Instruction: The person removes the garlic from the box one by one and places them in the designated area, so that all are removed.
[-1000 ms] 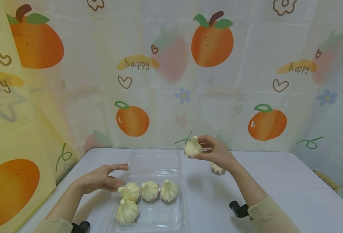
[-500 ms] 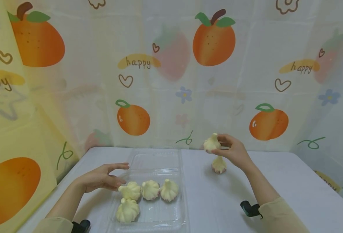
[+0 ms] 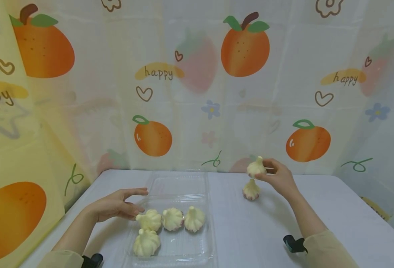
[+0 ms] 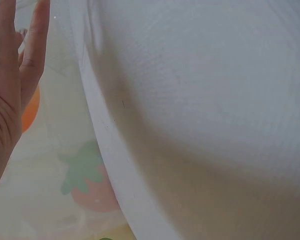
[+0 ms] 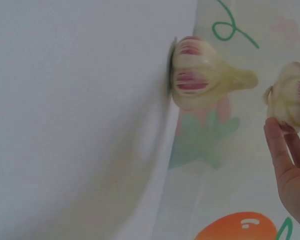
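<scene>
My right hand (image 3: 279,178) pinches a pale garlic bulb (image 3: 256,167) by its side, raised above the table. Just below it, another garlic bulb (image 3: 251,190) stands on the table with its stem up; the right wrist view shows purple streaks on this standing bulb (image 5: 197,75), a gap apart from the held bulb (image 5: 290,97). Several garlic bulbs sit in a clear plastic box (image 3: 186,250), three of them in a row and one in front at the left. My left hand (image 3: 114,205), fingers extended, is at the box's left side, by the leftmost bulb (image 3: 150,220).
The box's transparent lid (image 3: 178,185) lies folded back toward the rear. A white cloth covers the table (image 3: 247,238). Behind its far edge hangs a curtain (image 3: 190,111) printed with oranges, and a yellow one (image 3: 12,156) hangs on the left.
My right hand has carried its garlic bulb rightward, from near the box's lid to above the standing bulb. The left hand and the bulbs in the box stay put.
</scene>
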### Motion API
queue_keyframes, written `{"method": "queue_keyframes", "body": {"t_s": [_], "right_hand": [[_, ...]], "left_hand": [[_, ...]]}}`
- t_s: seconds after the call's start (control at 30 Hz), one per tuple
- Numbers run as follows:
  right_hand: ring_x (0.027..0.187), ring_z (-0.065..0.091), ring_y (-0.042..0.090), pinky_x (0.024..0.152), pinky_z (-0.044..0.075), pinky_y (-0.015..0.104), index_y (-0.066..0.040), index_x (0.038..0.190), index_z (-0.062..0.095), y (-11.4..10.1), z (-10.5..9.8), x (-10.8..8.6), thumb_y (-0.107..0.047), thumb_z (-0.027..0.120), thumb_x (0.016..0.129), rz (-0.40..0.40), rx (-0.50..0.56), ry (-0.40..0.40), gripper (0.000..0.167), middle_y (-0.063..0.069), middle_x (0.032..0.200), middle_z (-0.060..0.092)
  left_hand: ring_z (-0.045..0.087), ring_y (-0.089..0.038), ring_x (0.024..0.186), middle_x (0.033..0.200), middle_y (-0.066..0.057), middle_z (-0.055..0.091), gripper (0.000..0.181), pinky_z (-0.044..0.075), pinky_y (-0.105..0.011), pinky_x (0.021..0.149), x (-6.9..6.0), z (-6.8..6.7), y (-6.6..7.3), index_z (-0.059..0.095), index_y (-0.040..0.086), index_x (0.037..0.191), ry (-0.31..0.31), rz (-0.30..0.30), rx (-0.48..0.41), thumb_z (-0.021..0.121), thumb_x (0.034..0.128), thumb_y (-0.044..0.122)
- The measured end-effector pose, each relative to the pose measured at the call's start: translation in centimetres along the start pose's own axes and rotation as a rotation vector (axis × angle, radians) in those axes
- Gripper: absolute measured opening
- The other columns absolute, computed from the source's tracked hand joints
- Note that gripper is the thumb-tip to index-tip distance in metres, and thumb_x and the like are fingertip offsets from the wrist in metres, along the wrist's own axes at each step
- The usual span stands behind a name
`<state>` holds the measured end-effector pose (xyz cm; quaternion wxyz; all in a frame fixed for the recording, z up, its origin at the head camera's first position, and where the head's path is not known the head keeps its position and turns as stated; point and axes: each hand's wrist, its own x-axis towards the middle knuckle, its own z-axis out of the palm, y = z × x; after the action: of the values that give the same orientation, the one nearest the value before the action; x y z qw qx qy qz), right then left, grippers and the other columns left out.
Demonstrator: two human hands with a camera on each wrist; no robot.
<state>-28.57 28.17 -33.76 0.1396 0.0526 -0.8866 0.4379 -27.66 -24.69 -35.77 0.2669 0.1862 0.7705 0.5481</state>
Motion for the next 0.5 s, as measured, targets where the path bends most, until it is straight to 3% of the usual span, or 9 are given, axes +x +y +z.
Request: {"method": "queue_keyframes", "body": {"t_s": [0.5], "right_hand": [[0.123, 0.059, 0.043, 0.096, 0.055, 0.049, -0.004, 0.139, 0.051, 1.5, -0.8, -0.4, -0.036, 0.074, 0.088, 0.084, -0.066, 0.053, 0.065, 0.024, 0.141, 0.056]], "left_hand": [[0.062, -0.02, 0.118, 0.167, -0.018, 0.004, 0.075, 0.058, -0.036, 0.091, 0.0, 0.1, 0.0, 0.029, -0.002, 0.153, 0.003, -0.002, 0.01, 0.068, 0.0899, 0.011]]}}
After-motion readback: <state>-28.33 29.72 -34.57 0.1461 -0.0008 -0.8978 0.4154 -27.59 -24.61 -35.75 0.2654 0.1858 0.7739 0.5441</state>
